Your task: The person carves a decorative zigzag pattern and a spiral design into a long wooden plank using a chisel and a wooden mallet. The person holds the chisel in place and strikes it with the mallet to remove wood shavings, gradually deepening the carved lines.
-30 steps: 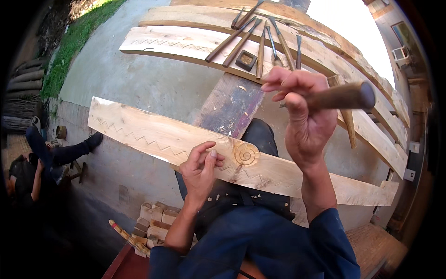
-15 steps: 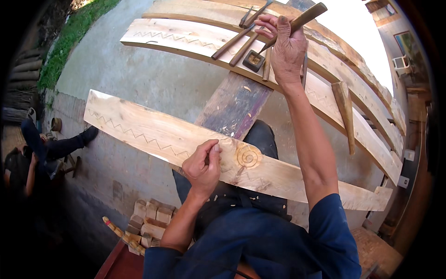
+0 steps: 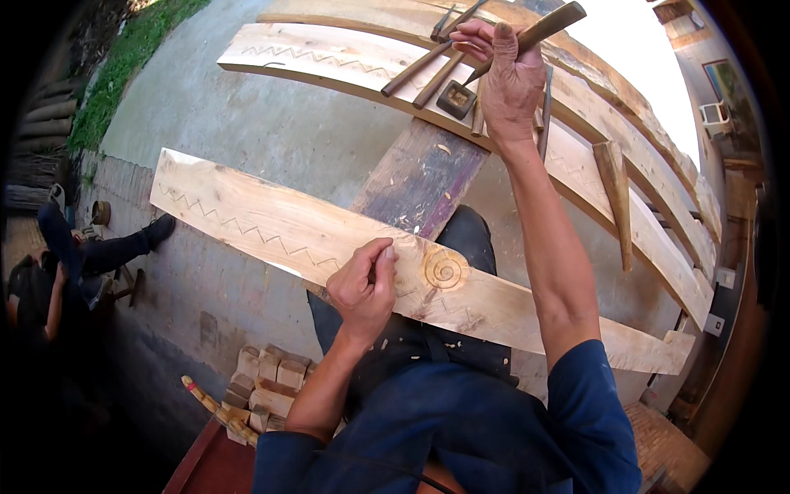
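My right hand grips a wooden-handled chisel, reaching over the tool row on the back board; its narrow end slants down beside a small dark square container. My left hand is closed, with nothing visible in it, and rests on a pale board lying across my lap. That board carries a zigzag groove and a carved spiral just right of my left hand. More long tools lie near my right hand.
Long planks stretch across the back, with a tapered wooden piece on the right. A dark worn board lies beyond my knee. A seated person's legs show at left. Wood blocks are heaped at lower left.
My right hand and chisel have moved up and away from me toward the tools, the handle now angled up. My left hand's fingers have curled closed.
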Motion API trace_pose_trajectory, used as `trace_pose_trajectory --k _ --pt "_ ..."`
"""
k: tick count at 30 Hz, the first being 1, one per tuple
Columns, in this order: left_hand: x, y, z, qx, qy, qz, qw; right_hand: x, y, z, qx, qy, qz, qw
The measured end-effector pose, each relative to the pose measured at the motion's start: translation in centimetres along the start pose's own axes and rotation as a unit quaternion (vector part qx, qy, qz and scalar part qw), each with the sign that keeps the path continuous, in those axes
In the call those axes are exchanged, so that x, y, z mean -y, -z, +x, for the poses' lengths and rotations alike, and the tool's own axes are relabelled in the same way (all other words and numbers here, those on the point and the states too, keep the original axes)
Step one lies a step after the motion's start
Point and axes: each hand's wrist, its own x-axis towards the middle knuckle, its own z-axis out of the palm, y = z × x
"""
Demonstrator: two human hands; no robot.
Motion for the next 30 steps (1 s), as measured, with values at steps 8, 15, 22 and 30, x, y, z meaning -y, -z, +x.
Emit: trace_pose_trajectory --k 8,15,22,30 --pt "-0.4 1.7 0.9 0.026 0.118 -0.160 0.980 8.3 -1.3 -1.9 -0.051 -0.013 -0.207 0.977" --pt "0.8 1.9 5.1 -0.033 0.062 -0.178 0.982 9.5 -9.7 -14.5 0.054 -0.115 -0.355 0.926" --pt "1.5 1.3 6.8 -0.050 0.050 -0.219 0.973 7.1 -12.5 -16.5 0.055 -0.013 -0.311 0.949" --pt "2.6 1.1 9.3 0.018 -0.031 -0.173 0.984 6.0 -12.5 -16.2 0.016 -0.032 -0.294 0.955"
